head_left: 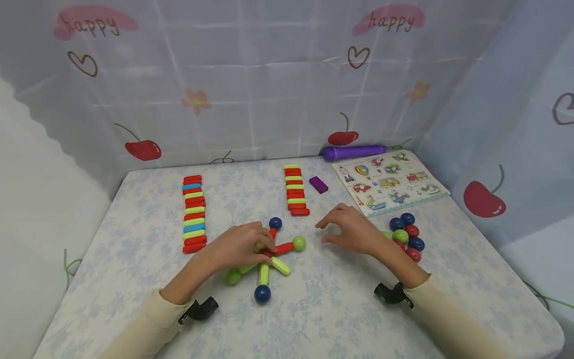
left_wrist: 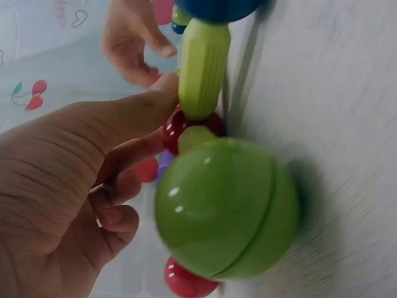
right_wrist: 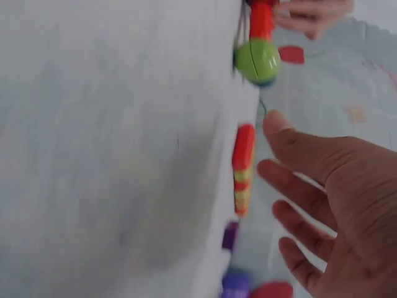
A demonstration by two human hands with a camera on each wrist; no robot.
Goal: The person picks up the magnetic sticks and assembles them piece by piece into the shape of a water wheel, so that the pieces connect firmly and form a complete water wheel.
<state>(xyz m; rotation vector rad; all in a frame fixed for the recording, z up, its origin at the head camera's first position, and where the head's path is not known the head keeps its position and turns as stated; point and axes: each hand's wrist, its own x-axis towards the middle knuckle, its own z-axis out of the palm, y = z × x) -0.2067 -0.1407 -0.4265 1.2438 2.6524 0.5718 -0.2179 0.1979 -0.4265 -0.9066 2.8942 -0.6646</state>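
In the middle of the table lies a star-shaped build of toy rods and balls. Its parts include a red rod (head_left: 284, 248) ending in a green ball (head_left: 299, 243), and a yellow-green rod (head_left: 263, 274) ending in a blue ball (head_left: 262, 294). Over its centre, my left hand (head_left: 244, 244) pinches the dark red hub ball (left_wrist: 176, 129) between thumb and finger. A large green ball (left_wrist: 226, 208) hides part of the hub in the left wrist view. My right hand (head_left: 352, 230) hovers to the right of the build, fingers spread and holding nothing.
Two columns of coloured rods, a long one (head_left: 195, 210) and a shorter one (head_left: 295, 187), lie farther back. Several loose balls (head_left: 400, 236) cluster beyond my right wrist. A purple block (head_left: 319, 184), a picture sheet (head_left: 390, 179) and a purple stick-like object (head_left: 354, 152) are at the back right.
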